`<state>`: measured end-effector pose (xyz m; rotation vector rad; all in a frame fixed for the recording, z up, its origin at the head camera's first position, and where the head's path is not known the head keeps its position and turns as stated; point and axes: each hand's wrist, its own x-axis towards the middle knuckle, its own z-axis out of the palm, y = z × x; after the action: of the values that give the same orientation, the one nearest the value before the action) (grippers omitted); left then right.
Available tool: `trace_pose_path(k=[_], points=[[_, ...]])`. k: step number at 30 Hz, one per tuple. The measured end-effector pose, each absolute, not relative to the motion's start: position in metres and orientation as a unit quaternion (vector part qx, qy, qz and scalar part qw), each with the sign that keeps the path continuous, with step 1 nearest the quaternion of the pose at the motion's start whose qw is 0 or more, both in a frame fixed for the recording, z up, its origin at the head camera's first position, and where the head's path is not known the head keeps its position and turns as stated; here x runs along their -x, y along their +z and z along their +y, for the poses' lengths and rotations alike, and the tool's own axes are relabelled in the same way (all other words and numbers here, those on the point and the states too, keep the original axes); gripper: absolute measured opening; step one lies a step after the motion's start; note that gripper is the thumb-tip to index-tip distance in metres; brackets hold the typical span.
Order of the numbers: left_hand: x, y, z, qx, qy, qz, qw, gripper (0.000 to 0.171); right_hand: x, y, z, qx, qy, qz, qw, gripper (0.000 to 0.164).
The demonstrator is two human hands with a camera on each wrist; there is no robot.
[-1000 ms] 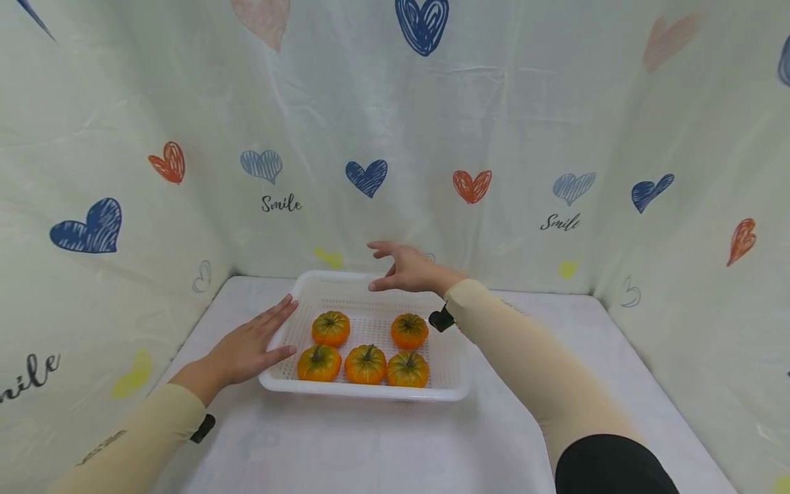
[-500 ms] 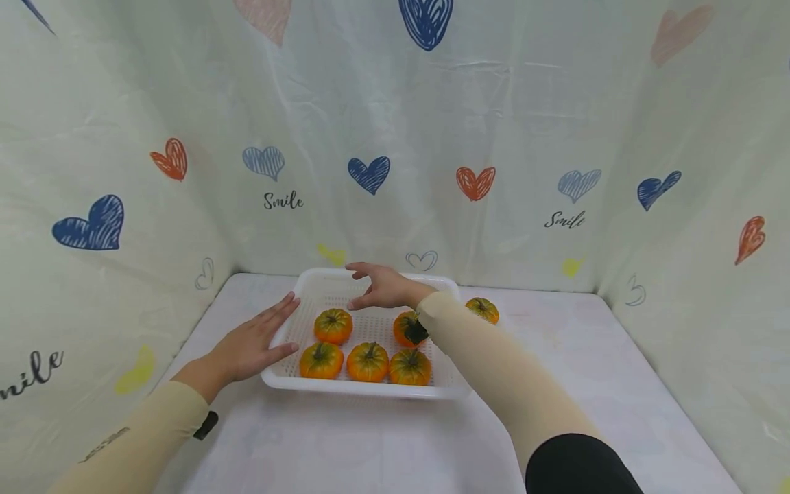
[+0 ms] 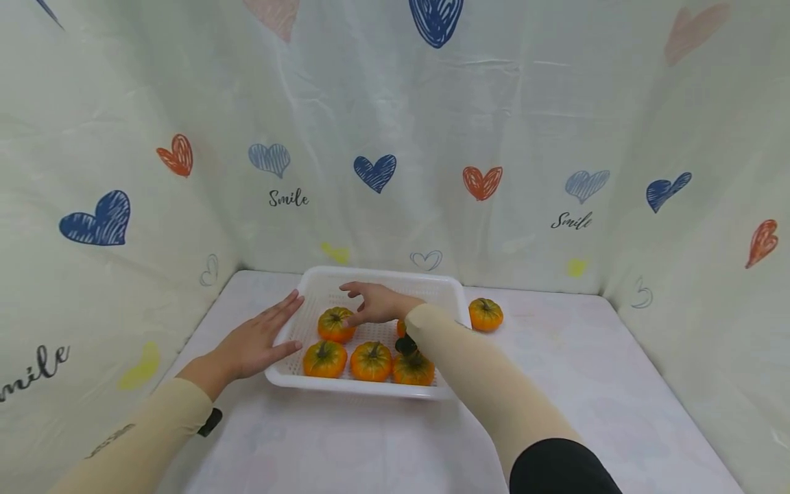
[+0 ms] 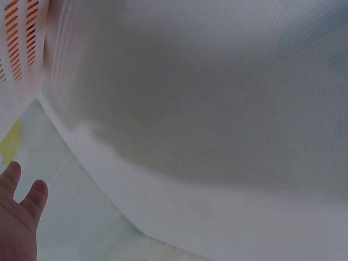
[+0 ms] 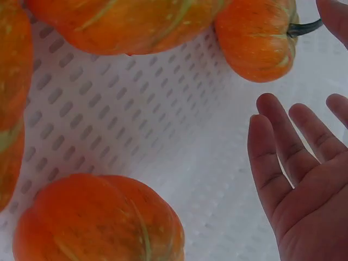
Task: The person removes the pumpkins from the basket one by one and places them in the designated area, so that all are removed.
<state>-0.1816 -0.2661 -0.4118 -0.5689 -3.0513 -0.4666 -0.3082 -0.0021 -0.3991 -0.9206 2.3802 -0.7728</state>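
A white perforated plastic basket (image 3: 364, 391) holds several small orange-and-green pumpkins. My left hand (image 3: 249, 346) lies with extended fingers along the basket's left rim. Over the basket's inside, my right hand (image 3: 384, 304) has its fingers spread, holding nothing. Its thumb is right at the back-left pumpkin (image 3: 332, 322). In the right wrist view, that pumpkin (image 5: 258, 41) shows its stem beside the thumb, with the open palm facing it. Along the front sit the left pumpkin (image 3: 324, 359), middle pumpkin (image 3: 371, 361) and right pumpkin (image 3: 413, 370). My right wrist partly hides the back-right pumpkin (image 3: 401, 328).
Outside the basket, a single pumpkin (image 3: 485, 315) stands on the white-covered table (image 3: 555, 370) close to the right rim. A heart-printed curtain (image 3: 426, 219) closes off the back and both sides.
My right hand has moved left and down into the basket, toward the back-left pumpkin. The pumpkin outside, earlier behind my right arm, now shows. My left hand stays at the rim.
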Motion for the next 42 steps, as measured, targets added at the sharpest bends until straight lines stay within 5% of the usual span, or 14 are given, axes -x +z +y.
trace_pose_path(k=[42], points=[[0.181,-0.41,-0.264,0.173,-0.142,-0.975,0.003,0.081,0.301,-0.423,-0.02,0.348,-0.214,0.882,0.237,0.077]])
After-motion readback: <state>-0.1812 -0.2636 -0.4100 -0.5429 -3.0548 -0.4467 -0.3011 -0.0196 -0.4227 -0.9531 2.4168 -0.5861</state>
